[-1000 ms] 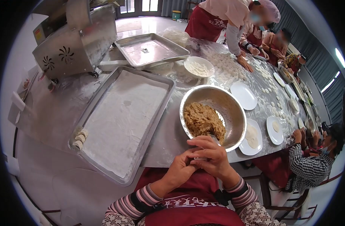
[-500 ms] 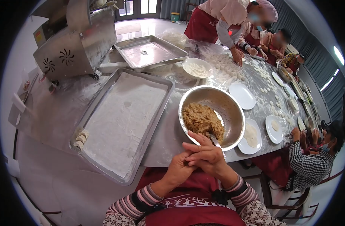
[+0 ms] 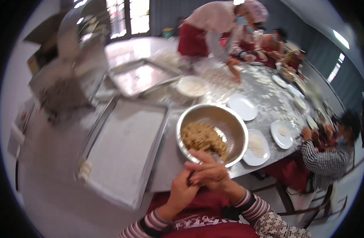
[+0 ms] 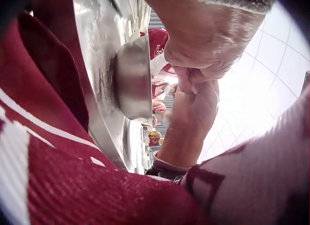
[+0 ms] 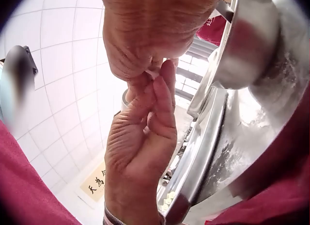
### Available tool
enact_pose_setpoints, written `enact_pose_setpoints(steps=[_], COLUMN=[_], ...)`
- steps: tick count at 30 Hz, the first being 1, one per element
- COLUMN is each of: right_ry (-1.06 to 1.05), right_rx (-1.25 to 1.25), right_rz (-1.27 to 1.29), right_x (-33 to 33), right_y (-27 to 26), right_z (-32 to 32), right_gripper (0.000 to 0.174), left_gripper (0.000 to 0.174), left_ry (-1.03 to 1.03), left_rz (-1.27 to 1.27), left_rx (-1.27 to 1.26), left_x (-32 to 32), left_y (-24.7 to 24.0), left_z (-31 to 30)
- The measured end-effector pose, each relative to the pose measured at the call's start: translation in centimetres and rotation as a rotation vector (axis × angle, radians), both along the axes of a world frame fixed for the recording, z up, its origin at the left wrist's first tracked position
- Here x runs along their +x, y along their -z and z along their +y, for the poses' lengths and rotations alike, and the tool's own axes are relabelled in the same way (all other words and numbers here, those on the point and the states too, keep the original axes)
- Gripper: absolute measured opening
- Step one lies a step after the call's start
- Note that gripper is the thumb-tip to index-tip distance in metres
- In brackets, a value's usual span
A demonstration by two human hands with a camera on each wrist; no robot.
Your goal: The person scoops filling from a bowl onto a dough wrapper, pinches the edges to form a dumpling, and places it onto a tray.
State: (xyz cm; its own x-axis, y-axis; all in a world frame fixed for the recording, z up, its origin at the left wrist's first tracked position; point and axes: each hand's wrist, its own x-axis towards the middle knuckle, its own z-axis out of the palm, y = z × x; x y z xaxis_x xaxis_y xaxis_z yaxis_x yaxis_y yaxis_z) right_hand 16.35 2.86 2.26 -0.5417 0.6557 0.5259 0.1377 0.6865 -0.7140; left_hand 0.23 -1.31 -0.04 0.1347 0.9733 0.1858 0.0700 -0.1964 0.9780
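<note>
Both hands meet in front of the steel bowl (image 3: 239, 131). Between them, the left hand (image 3: 182, 189) and right hand (image 3: 213, 174) pinch a dumpling, mostly hidden by the fingers. In the right wrist view a small white edge of the dumpling (image 5: 153, 73) shows between the fingertips. The right hand's upper fingers lie extended over the left hand in the head view. Brown filling (image 3: 201, 137) heaps in the bowl, and a spoon handle (image 3: 218, 158) leans at the near rim, partly behind the right hand.
A paper-lined tray (image 3: 124, 146) lies to the left, with a short row of dumplings (image 3: 84, 170) in its near-left corner. Plates with round wrappers (image 3: 256, 146) stand right of the bowl. Behind are a flour bowl (image 3: 192, 86), another tray (image 3: 144, 77) and other people working.
The head view has tilted and shifted, so the table and bowl sit lower and further left. The hands stay together; the white dough seen between them earlier is now covered by fingers there.
</note>
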Motion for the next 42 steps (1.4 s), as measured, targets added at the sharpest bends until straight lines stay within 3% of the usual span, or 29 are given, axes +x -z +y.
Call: enact_pose_setpoints(steps=[4,5,8,13,18,21,23,27,29,33,35,42], right_ry=[-0.035,-0.035,0.023,0.042,-0.007,0.004,0.029,0.04,0.03,0.081,0.118,0.101], right_rx=[0.043,0.073,0.083,0.195,0.125,0.021,-0.04,0.082,0.095,0.044,0.005,-0.011], right_rz=[0.08,0.126,0.203,0.259,0.225,0.269,0.303,0.355,0.384,0.446,0.497,0.535], right_x=[-0.4,-0.5,-0.6,-0.7,-0.9,-0.8,-0.6,-0.4,-0.7,-1.4,-1.4,-1.4], right_y=[0.9,1.5,0.7,1.3,2.4,2.2,1.9,3.0,3.8,3.6,2.9,3.5], right_z=[0.1,0.3,-0.3,0.0,0.1,-0.4,-0.7,-0.2,-0.2,-0.8,-1.1,-1.2], right_gripper=[0.02,0.024,0.026,0.015,0.01,0.014,0.016,0.022,0.022,0.014,0.012,0.013], left_gripper=[0.035,0.041,0.038,0.033,0.031,0.033,0.036,0.036,0.037,0.036,0.033,0.033], left_ry=[-0.024,0.039,0.097,0.088,0.075,0.108,0.095,0.101,0.114,0.125,0.11,0.103], left_rz=[-0.014,-0.289,-0.155,-0.227,-0.036,-0.058,-0.342,-0.338,-0.105,-0.189,-0.349,-0.262], left_rx=[-0.078,-0.223,-0.093,-0.003,-0.09,-0.165,-0.215,-0.184,-0.12,-0.137,-0.243,-0.185], left_x=[0.1,0.6,0.3,0.7,0.2,0.6,1.4,1.5,1.2,1.4,1.2,1.6], left_y=[0.5,-0.6,-0.4,-1.1,-0.7,-1.7,-2.2,-2.0,-1.7,-1.9,-1.2,-1.8], left_z=[0.1,-0.1,-0.6,-0.4,-0.3,-0.6,-0.9,-0.8,-0.6,-0.8,-0.7,-1.0])
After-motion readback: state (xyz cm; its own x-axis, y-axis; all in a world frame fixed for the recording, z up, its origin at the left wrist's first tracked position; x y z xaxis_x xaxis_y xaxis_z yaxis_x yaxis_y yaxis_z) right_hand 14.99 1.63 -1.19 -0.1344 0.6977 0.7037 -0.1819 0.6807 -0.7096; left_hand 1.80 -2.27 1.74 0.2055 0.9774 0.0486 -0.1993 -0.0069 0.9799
